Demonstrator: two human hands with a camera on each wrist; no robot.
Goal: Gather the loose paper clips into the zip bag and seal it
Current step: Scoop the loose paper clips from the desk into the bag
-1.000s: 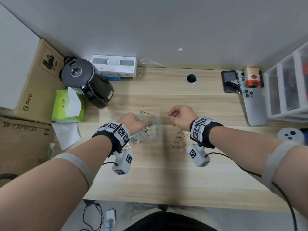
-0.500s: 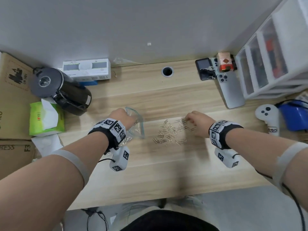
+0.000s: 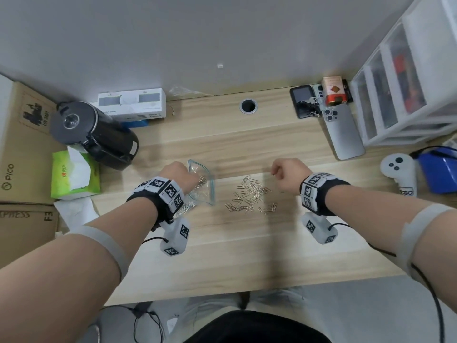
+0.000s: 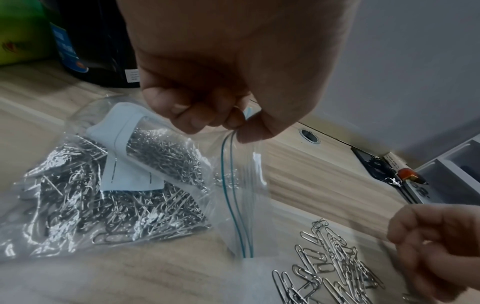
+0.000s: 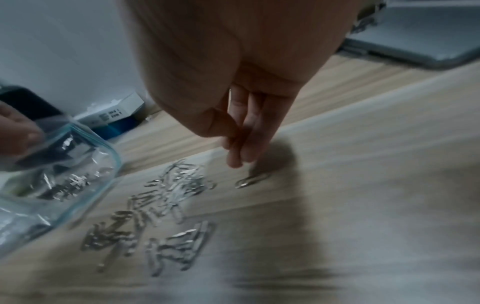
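A clear zip bag (image 3: 204, 194) with a blue zip line lies on the wooden desk (image 3: 247, 243), its mouth open toward the right. It holds many silver paper clips (image 4: 145, 197). My left hand (image 3: 195, 179) pinches the bag's upper rim (image 4: 235, 131) between thumb and fingers. A pile of loose paper clips (image 3: 249, 196) lies just right of the bag. My right hand (image 3: 274, 170) hovers over the pile's far right end, fingers (image 5: 241, 148) pointing down with the thumb against them. I see nothing in it. One clip (image 5: 252, 180) lies below its fingertips.
A black kettle (image 3: 96, 134), a green tissue pack (image 3: 74, 174) and cardboard boxes (image 3: 22, 144) stand at the left. A phone (image 3: 343, 132), white drawers (image 3: 408, 82), a white controller (image 3: 399, 174) and a blue object (image 3: 440, 169) sit at the right. A cable hole (image 3: 248, 105) is at the back.
My right hand moved from the bag's mouth rightward to the far end of the clip pile. My left hand kept holding the bag. The head view shifted.
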